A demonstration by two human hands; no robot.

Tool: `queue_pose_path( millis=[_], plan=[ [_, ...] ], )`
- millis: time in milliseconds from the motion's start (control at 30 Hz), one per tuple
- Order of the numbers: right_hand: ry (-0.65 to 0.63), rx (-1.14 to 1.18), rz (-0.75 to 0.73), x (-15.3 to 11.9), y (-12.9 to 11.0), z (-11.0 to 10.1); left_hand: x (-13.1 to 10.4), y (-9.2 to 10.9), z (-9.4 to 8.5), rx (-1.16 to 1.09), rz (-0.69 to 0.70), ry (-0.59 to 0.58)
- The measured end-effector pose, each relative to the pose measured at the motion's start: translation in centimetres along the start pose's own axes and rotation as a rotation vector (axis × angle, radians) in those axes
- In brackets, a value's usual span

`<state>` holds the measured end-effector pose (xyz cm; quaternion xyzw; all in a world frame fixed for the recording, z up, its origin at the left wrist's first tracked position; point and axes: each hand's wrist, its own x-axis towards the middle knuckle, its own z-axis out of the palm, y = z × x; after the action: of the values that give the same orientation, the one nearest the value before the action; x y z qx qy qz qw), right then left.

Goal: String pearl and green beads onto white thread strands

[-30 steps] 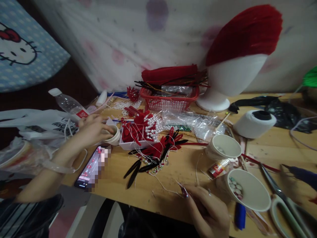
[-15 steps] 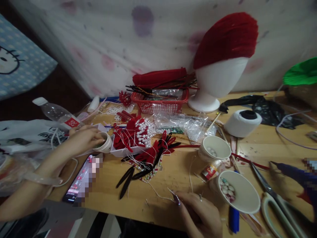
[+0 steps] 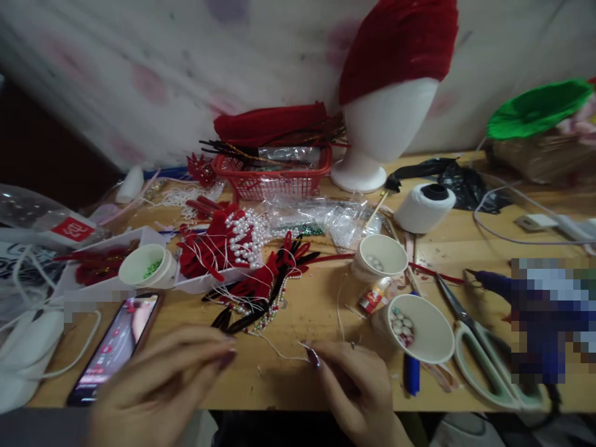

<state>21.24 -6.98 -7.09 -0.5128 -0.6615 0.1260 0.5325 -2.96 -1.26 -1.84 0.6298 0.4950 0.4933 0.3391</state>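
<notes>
At the far left we see a white tray (image 3: 60, 288), and by it a small cup (image 3: 169, 274) with green beads (image 3: 151, 269) in it; half a second ago our left hand (image 3: 161, 375) was dipping into that cup, and now it has come away. It hangs at the near edge of the table (image 3: 265, 388), in front of the phone (image 3: 114, 344), thumb and forefinger drawn towards each other; it is blurred, and we cannot tell whether they meet or carry a bead. Further right, beyond the hands, the red and black piece (image 3: 254, 285) lies on the table just in front of a box of red material and white pearls (image 3: 244, 239), with a beaded strand (image 3: 278, 301) along its near side. From there a white thread (image 3: 279, 352) trails to our right hand (image 3: 356, 385), whose thumb and forefinger pinch it, a thin tip poking out; that hand has kept its grip throughout. As we judge it, the visit to the cup is over and the work is back at the thread. Two larger cups (image 3: 440, 338) stand right of it, then the scissors (image 3: 487, 366).
</notes>
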Motion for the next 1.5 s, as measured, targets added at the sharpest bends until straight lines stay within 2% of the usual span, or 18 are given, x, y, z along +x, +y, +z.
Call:
queue_pose_path(
  millis=[33,67,100,133,167,233,367,500,600,700,933,1267,1500],
  plan=[
    [0.007,0.002,0.012,0.1,0.0,0.0,-0.7,0.3,2.2,-0.066,-0.010,-0.037],
    [0.012,0.010,0.019,0.1,-0.1,0.0,-1.2,0.5,4.1,-0.133,-0.089,-0.048],
    [0.016,0.021,0.024,0.1,-0.1,-0.1,-1.7,0.7,5.9,-0.223,-0.193,-0.052],
    [0.016,0.036,0.023,0.1,-0.1,-0.1,-2.1,0.9,7.3,-0.334,-0.321,0.003],
    [0.014,0.054,0.018,0.1,-0.1,-0.1,-2.5,0.9,8.6,-0.452,-0.459,0.053],
    [0.005,0.085,0.010,0.0,-0.2,-0.2,-3.0,1.0,10.3,-0.702,-0.645,0.105],
    [0.010,0.124,0.023,-0.1,-0.2,0.0,-3.0,1.1,11.8,-1.053,-0.858,0.071],
    [0.015,0.158,-0.006,0.0,-0.1,0.2,-2.7,1.5,12.1,-1.164,-1.104,0.119],
    [0.016,0.166,-0.016,0.0,-0.1,0.2,-2.8,1.6,12.3,-1.247,-1.221,0.060],
    [0.029,0.161,0.005,-0.1,0.0,0.3,-3.0,1.4,12.4,-1.318,-1.237,0.001],
    [0.029,0.179,0.032,-0.3,0.0,0.3,-3.4,0.8,12.5,-1.413,-1.171,-0.067],
    [0.085,0.176,0.061,-0.3,0.1,0.6,-3.5,0.7,12.6,-1.450,-1.107,-0.200],
    [0.088,0.197,0.072,-0.3,0.0,0.4,-3.5,0.3,12.3,-1.393,-1.115,-0.177]
  ],
)
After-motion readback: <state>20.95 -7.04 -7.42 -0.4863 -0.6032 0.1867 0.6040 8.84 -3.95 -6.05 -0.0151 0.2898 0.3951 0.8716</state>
